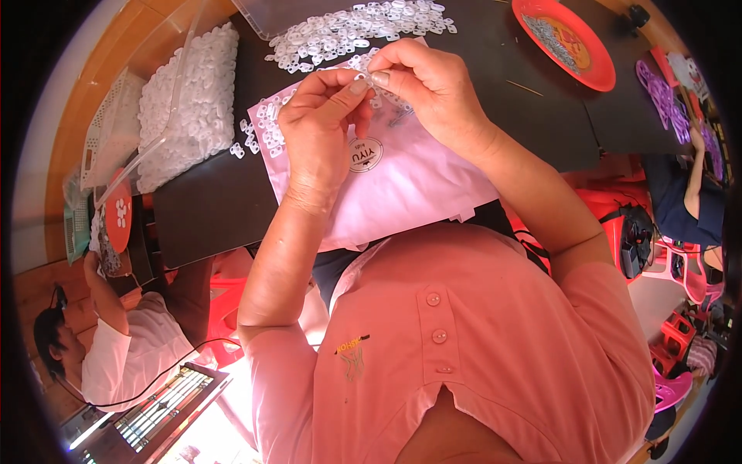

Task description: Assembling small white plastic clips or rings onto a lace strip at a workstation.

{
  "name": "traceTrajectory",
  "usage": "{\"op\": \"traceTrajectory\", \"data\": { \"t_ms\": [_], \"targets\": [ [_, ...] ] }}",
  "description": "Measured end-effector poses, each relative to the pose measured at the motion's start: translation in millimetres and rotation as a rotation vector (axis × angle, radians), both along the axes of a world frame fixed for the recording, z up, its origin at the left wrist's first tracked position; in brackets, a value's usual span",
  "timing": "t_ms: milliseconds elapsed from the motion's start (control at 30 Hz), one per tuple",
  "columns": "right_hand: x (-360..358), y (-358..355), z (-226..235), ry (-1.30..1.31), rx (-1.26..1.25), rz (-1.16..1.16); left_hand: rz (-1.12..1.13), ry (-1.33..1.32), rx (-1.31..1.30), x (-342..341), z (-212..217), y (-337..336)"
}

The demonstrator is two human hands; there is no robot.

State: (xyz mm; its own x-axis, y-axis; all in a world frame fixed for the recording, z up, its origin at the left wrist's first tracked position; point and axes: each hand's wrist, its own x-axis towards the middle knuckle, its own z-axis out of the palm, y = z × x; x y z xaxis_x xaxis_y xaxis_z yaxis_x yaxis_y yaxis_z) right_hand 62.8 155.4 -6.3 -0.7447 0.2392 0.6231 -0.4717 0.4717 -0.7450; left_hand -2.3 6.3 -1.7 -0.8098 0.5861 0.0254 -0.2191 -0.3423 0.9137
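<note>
My left hand (321, 108) and my right hand (437, 89) meet over the far part of a pink bag (410, 170) with a round printed mark. The thumb and fingers of my left hand pinch a small white plastic piece (363, 76). My right thumb and forefinger are pinched together right beside it; what they hold is too small to make out. Loose white plastic pieces (269, 127) lie on the bag to the left of my hands, and more show just behind my fingertips.
A heap of white pieces (355, 31) lies farther back on the dark table (205, 220). A clear bin (166, 139) full of them stands left. At the far right is a red plate (599, 73) with small grey bits. A seated person (127, 340) works at left.
</note>
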Motion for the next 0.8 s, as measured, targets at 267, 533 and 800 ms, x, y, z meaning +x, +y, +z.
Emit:
{"op": "traceTrajectory", "data": {
  "t_ms": [267,533,800],
  "targets": [
    [3,0,3,-0.038,0.023,-0.010,0.043,0.033,-0.007,3,1,0],
    [2,-1,-1,0.012,0.121,-0.041,0.090,0.066,-0.021,6,-1,1],
    [3,-7,2,-0.179,-0.084,0.047,0.217,0.159,-0.062,11,-3,5]
  ]
}}
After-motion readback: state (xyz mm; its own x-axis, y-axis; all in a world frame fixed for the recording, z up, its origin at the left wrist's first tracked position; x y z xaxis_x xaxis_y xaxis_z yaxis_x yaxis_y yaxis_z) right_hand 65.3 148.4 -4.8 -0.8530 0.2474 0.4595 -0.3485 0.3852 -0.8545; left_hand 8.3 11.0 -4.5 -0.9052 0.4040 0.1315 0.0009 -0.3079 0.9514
